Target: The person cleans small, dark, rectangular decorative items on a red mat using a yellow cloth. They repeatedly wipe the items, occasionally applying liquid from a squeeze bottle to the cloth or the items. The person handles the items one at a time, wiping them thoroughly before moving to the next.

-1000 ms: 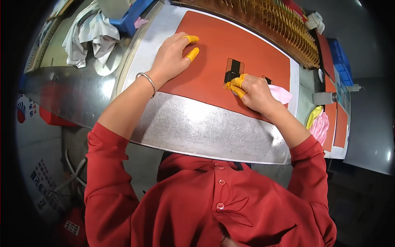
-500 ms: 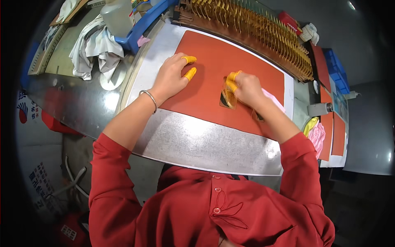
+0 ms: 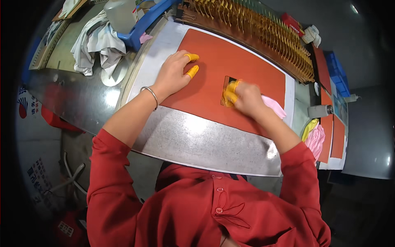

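Observation:
My left hand point(image 3: 174, 73) rests on the orange-red mat point(image 3: 205, 53), thumb and index finger apart in yellow finger cots, holding nothing. Fingers bent and also in yellow cots, my right hand point(image 3: 247, 96) presses down on a small rectangular amber transparent plate point(image 3: 225, 88) with a dark patch. The plate lies flat on the mat, partly covered by these fingers. A pink cloth point(image 3: 275, 107) trails from the far side of my right hand, apparently gathered in its curled fingers; motion blurs the fingertips.
Behind the mat stands a long rack point(image 3: 255, 37) full of upright amber plates. A blue bin point(image 3: 133, 39) with a translucent jug point(image 3: 120, 16) and white cloths point(image 3: 98, 43) is at left. At right are a bottle point(image 3: 319, 110), pink and yellow cloths point(image 3: 314, 138) and more orange-red sheets point(image 3: 338, 136).
My right hand has moved slightly nearer me over the plate, and the pink cloth has shifted with it. More of the plate's far end shows. My left hand stays in place.

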The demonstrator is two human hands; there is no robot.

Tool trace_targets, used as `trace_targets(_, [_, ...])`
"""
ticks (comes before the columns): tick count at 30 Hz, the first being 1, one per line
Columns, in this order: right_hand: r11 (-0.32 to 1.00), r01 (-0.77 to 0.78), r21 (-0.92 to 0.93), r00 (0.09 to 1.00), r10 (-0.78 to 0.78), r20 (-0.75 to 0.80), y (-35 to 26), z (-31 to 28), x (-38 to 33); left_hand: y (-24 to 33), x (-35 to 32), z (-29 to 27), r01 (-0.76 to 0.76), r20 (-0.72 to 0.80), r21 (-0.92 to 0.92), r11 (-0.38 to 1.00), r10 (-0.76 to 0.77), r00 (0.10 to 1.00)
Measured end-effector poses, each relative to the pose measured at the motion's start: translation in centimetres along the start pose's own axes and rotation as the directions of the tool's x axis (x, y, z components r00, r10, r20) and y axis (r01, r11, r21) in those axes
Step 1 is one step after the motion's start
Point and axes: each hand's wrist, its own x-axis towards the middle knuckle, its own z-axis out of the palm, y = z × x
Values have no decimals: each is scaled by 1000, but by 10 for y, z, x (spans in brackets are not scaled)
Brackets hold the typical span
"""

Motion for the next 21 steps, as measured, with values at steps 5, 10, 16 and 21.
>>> trace_targets(5, [994,-103,23,994,104,-35,-2,0,1,-2,-1,0,27,-6,-7,1000,-27,1000])
trace_targets(10, [994,-93,55,989,85,123,-36,-13,-38,1,3,4,-8,-26,25,1000,9,1000])
trace_targets(16, [647,-365,670,929,305,212,-60,-67,-29,4,1,2,32,-64,-104,994,-39,997])
trace_targets(21, [223,-304,926,854,495,161,-48,-94,20,26,13,-26,-164,-209,-114,980,138,968])
